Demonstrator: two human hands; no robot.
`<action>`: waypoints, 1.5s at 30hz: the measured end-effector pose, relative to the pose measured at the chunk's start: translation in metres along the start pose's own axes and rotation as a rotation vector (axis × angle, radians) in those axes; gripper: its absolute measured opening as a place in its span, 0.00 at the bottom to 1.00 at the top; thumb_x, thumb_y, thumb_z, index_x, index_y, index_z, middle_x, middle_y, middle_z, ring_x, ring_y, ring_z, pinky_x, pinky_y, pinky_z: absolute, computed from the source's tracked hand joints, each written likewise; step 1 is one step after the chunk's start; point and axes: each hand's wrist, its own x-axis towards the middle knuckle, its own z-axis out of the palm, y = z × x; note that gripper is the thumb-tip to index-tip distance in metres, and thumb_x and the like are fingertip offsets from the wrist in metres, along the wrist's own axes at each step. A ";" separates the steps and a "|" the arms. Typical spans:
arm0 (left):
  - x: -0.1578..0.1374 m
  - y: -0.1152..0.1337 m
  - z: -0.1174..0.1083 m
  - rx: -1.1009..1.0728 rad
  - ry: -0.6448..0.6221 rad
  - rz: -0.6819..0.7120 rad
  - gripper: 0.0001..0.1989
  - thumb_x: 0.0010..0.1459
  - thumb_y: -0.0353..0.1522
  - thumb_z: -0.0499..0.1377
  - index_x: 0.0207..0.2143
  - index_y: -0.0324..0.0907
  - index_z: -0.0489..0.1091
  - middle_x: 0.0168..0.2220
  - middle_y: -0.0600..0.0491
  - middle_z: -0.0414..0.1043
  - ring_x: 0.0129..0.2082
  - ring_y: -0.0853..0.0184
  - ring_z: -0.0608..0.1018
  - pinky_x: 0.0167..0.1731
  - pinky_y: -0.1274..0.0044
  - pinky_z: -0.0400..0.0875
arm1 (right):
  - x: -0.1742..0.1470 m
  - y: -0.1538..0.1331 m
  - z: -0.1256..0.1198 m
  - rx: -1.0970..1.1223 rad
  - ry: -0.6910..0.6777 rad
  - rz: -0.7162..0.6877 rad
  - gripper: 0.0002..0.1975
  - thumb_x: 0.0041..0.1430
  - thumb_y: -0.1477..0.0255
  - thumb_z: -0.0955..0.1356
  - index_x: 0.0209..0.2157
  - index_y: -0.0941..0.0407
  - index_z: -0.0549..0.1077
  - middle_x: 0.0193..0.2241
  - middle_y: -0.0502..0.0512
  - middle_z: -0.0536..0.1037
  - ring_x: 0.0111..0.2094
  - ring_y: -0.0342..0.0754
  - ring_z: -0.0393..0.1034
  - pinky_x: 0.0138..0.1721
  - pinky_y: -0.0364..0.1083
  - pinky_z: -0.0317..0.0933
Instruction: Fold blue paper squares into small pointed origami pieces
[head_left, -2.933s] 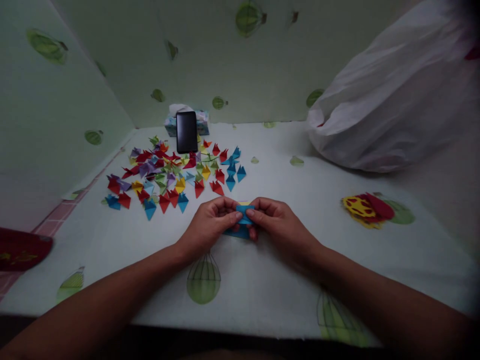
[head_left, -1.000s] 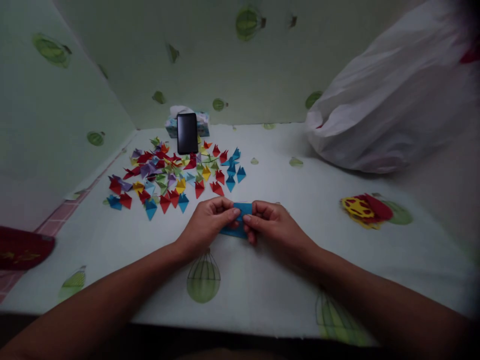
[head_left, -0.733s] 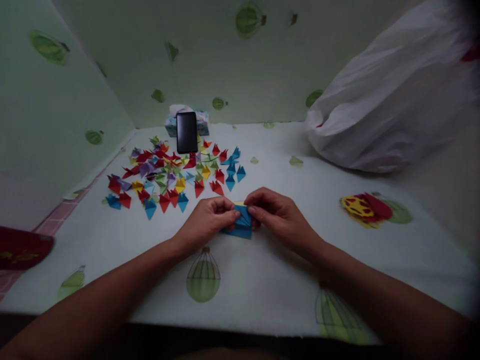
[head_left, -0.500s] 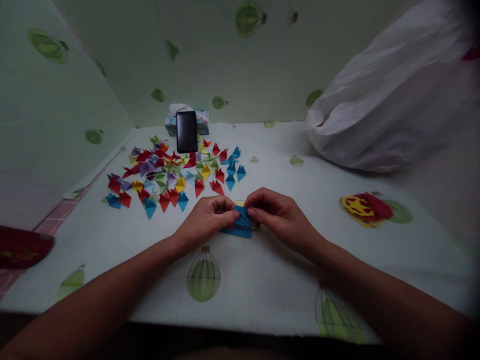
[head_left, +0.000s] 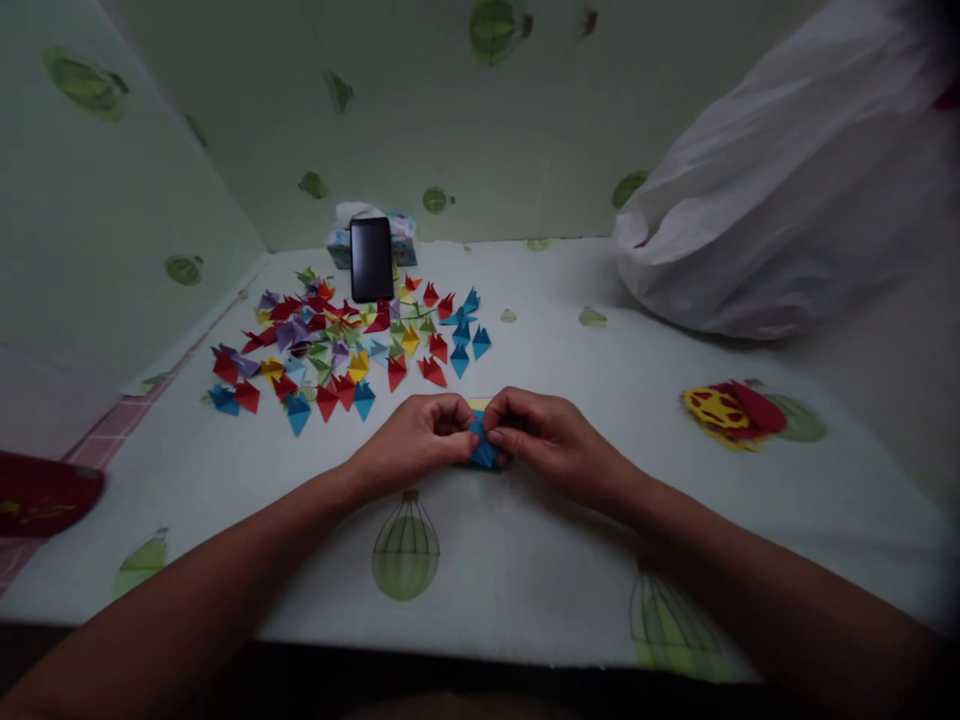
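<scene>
Between my hands is a small piece of folded blue origami paper [head_left: 484, 453], low over the white tabletop. My left hand [head_left: 431, 430] pinches its left side between thumb and fingers. From the other side my right hand [head_left: 536, 432] grips it, thumb and fingertips pressed close together. Just behind the blue paper a bit of yellow paper [head_left: 478, 404] shows; my fingers hide how the two relate. Farther off to the left lies a spread of many-coloured folded paper pieces [head_left: 337, 350], pointed in shape.
Behind the folded pieces, a black phone [head_left: 371, 260] leans against a tissue box [head_left: 405, 243]. A large white plastic bag [head_left: 750, 220] fills the back right. Yellow and red cut-outs [head_left: 724, 408] lie at right; a red object [head_left: 49, 495] is at the left edge.
Less of the blue paper shows below my fingers, and its visible part looks narrower. My right hand has shifted slightly left and down. The surrounding objects stay in place.
</scene>
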 end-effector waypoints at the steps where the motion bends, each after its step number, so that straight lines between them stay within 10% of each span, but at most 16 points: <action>1: 0.000 0.000 0.000 -0.001 -0.003 -0.003 0.09 0.47 0.32 0.65 0.29 0.37 0.69 0.25 0.58 0.70 0.24 0.75 0.69 0.26 0.81 0.61 | 0.000 0.000 0.000 -0.021 -0.002 -0.006 0.02 0.59 0.75 0.65 0.32 0.57 0.70 0.25 0.49 0.71 0.25 0.43 0.67 0.28 0.44 0.61; 29: 0.001 0.000 -0.001 -0.231 -0.100 -0.050 0.12 0.45 0.32 0.71 0.30 0.36 0.72 0.27 0.54 0.77 0.28 0.71 0.77 0.33 0.78 0.71 | -0.007 -0.004 0.011 -0.134 0.123 -0.030 0.04 0.60 0.77 0.64 0.31 0.55 0.66 0.27 0.51 0.71 0.29 0.44 0.63 0.31 0.45 0.56; 45: -0.003 0.001 0.005 -0.014 -0.034 0.001 0.09 0.49 0.34 0.66 0.28 0.38 0.71 0.23 0.59 0.67 0.22 0.76 0.64 0.23 0.81 0.56 | -0.006 -0.002 0.013 0.105 0.138 0.028 0.03 0.60 0.75 0.66 0.32 0.55 0.66 0.24 0.47 0.70 0.25 0.42 0.66 0.28 0.43 0.60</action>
